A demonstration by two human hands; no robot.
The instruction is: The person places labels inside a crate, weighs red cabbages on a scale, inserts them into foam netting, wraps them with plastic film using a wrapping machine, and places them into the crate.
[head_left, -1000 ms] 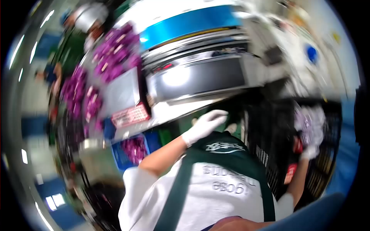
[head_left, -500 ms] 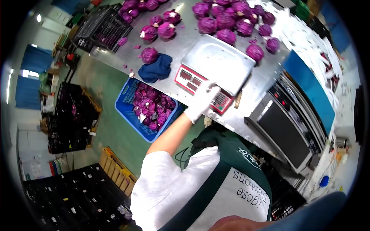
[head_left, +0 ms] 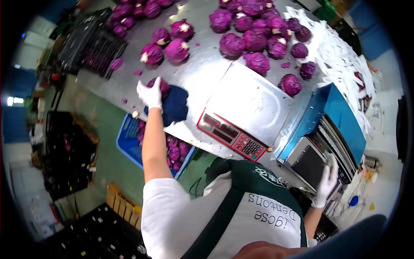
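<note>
Clock refs taken from the scale (head_left: 254,99), 12 at top of view. Working piece is the red cabbage (head_left: 164,87), 9–10 o'clock on the metal table (head_left: 207,52), near its edge, right by the dark blue cloth (head_left: 176,105).

Left hand (head_left: 150,94), white glove, is on the cabbage: thumb toward 12, fingers on the far-left side, cupped round it. Can't tell whether they're clamped or just resting, and can't tell if the cabbage is off the metal.

Right hand (head_left: 326,182) is at 4–5 o'clock, beside the blue-and-black machine (head_left: 307,162). Fingers spread, nothing seen in them. Contact with the machine: can't tell.

How to do the grip well, my read:
- Get palm behind the widest part, thumb opposite fingers. Round and probably slick under a glove, so a fingertip pinch likely rolls it.
- Keep fingers off the cloth; a pinched fold would drag along.
- Watch the 8 o'clock side: blue crate (head_left: 130,129) sits below the table edge, so a slip could drop it there.
- Firm, not crushing; outer leaves may tear.
- Keep wrist high, away from the edge.
</note>
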